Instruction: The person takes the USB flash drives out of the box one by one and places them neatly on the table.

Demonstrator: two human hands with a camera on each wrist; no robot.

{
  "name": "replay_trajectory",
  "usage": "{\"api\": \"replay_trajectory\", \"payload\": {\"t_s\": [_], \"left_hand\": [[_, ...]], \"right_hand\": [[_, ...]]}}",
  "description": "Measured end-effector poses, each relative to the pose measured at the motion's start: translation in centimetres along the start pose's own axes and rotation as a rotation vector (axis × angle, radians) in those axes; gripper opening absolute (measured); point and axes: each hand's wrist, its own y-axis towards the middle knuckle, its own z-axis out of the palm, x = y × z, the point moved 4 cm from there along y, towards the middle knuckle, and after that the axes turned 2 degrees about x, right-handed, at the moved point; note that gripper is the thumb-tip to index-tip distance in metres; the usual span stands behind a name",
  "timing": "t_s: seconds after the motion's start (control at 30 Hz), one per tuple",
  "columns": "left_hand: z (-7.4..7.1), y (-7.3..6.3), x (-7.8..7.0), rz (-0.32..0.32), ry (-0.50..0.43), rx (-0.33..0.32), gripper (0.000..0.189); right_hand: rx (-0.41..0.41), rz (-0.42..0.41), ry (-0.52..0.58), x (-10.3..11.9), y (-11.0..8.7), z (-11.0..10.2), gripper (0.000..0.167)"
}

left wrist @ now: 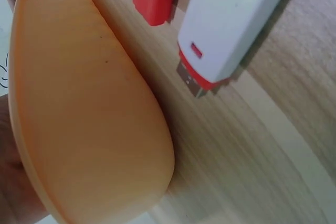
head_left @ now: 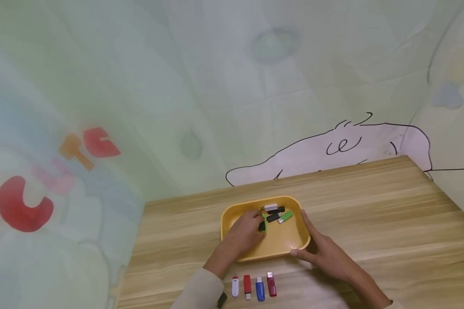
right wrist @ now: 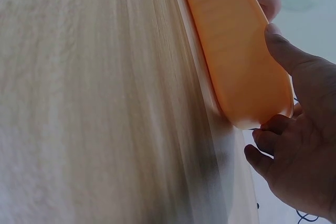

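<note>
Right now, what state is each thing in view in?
Tray: upright, holding sticks.
Left hand: in tray, grip unclear.
Right hand: gripping tray.
White stick on table: plug bare.
Red stick: plug bare.
Blue stick: plug bare.
Maroon stick: plug bare.
Bright green stick: plug bare.
Other tray sticks: unclear.
Dark item: partly hidden.

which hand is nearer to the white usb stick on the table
Left. The left hand is in the yellow tray, just beyond the white usb stick; the right hand holds the tray's right end, farther off to the stick's right.
</note>
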Motion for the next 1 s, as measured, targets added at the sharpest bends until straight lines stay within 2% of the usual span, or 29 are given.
{"api": "replay_trajectory", "payload": {"t_s": [0.3, 0.67, 1.0], "left_hand": [[0.17, 0.16, -0.24, 0.008, -0.021, 0.0, 0.03], [0.06, 0.36, -0.28, -0.025, -0.042, 0.023, 0.028], [0.28, 0.39, -0.3, -0.053, -0.035, 0.038, 0.047]], "right_hand": [[-0.002, -0.005, -0.005, -0.11, -0.14, -0.04, 0.115], [0.002, -0.01, 0.003, -0.16, 0.08, 0.03, 0.115], [-0.002, -0.024, 0.001, -0.24, 0.04, 0.06, 0.115]]}}
